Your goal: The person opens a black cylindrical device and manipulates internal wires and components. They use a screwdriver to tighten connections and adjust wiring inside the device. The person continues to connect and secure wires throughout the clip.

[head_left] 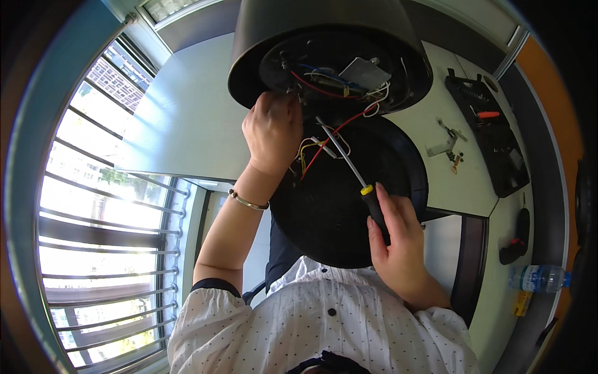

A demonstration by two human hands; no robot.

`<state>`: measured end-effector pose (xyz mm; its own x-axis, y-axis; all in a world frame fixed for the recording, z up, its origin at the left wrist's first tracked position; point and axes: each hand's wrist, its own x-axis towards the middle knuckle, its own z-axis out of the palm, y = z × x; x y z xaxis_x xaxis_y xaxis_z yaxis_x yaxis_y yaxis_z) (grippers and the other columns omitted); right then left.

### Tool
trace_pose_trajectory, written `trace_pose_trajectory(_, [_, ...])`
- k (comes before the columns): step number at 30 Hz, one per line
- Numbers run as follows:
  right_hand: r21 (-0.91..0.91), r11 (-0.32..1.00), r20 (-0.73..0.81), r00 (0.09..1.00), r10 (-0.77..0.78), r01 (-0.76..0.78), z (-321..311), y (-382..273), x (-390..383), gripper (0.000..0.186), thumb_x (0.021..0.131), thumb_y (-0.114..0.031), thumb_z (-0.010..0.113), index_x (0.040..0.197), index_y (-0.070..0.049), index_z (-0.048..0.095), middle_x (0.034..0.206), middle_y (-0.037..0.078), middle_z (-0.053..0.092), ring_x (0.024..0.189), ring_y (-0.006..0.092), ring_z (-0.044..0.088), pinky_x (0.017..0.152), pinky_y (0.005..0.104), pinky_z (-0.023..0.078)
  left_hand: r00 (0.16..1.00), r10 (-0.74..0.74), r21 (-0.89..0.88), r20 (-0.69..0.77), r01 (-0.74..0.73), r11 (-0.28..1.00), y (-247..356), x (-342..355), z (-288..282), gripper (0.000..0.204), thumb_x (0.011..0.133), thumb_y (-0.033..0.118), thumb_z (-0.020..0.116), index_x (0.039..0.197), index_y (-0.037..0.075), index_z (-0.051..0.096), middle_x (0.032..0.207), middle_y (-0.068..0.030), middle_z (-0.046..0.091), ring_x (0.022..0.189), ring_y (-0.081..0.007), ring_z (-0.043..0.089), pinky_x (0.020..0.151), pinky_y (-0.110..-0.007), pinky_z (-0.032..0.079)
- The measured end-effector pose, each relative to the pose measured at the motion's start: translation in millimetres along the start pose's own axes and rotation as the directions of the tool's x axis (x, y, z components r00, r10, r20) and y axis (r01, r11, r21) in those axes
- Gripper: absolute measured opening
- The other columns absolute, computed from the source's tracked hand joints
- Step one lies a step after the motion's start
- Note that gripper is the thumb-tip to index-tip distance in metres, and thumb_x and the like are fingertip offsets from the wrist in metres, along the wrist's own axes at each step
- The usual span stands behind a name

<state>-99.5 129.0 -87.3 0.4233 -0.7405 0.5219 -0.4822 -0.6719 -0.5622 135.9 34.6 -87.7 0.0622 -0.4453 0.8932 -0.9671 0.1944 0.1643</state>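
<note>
Right hand [400, 242] gripping yellow-collared screwdriver [357, 171], red wire [355, 117] beyond that grip, left hand [272, 132] curled at black housing [324, 22], hold hidden from me

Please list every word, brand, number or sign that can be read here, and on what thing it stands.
Clear plastic bottle: print on its label, too small to read reliably.
Yellow item beside it: any print is too small to read.
Black case: pale marks, too small to tell whether letters.
No text is clearly legible.
</note>
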Motion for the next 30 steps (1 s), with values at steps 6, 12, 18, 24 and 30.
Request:
trace_pose_trajectory(6, [-0.009,1.0,0.021,1.0,-0.006,0.006,-5.1,1.6,1.1,0.052,0.075,0.005,0.059,0.125,0.003,0.044,0.091,0.014,0.05,0.069,0.0247,0.056,0.058,0.0314,0.047,0.987,-0.158,-0.076,0.017,0.159,0.984,6.3,3.5,-0.6,0.003,0.072,0.008,0.064,0.072,0.005,0.062,0.069,-0.0078,0.059,0.057,-0.0255,0.057,0.049,-0.033,0.045])
trace_pose_trajectory(12, [-0.035,0.999,0.054,0.998,-0.01,0.012,-14.4,-0.5,2.7,0.051,0.075,0.004,0.058,0.124,0.003,0.045,0.092,0.014,0.051,0.07,0.0253,0.056,0.06,0.0315,0.047,0.97,-0.238,-0.063,0.047,0.24,0.969,10.6,6.6,-2.2,0.005,0.073,0.008,0.064,0.071,0.004,0.062,0.07,-0.0105,0.06,0.06,-0.0288,0.058,0.053,-0.036,0.047])
trace_pose_trajectory(18, [0.014,1.0,0.081,0.996,0.02,-0.021,-21.8,0.3,1.4,0.051,0.075,0.004,0.058,0.124,0.002,0.045,0.093,0.014,0.051,0.071,0.0261,0.057,0.06,0.0317,0.048,0.935,-0.326,-0.135,0.14,0.344,0.929,11.5,10.4,-5.3,0.008,0.074,0.009,0.062,0.071,0.002,0.061,0.069,-0.0133,0.061,0.065,-0.0312,0.059,0.055,-0.038,0.047])
trace_pose_trajectory(24, [0.132,0.985,0.163,0.983,0.087,-0.109,-31.4,2.2,2.5,0.049,0.077,0.002,0.059,0.124,0.001,0.046,0.093,0.015,0.052,0.072,0.0268,0.057,0.061,0.0312,0.048,0.96,-0.243,0.056,0.14,0.238,0.97,15.7,9.6,-6.3,0.01,0.075,0.012,0.062,0.078,0.003,0.061,0.072,-0.013,0.059,0.066,-0.0299,0.059,0.054,-0.037,0.047])
trace_pose_trajectory(30, [0.286,0.896,0.342,0.909,0.237,-0.341,-51.8,0.3,1.1,0.044,0.078,-0.001,0.058,0.121,0.002,0.048,0.089,0.013,0.054,0.075,0.0233,0.056,0.066,0.0276,0.045,0.993,-0.065,0.127,0.095,0.053,0.99,7.5,8.2,-7.2,0.007,0.074,0.013,0.067,0.078,0.009,0.063,0.075,-0.0051,0.059,0.059,-0.0224,0.059,0.051,-0.032,0.046])
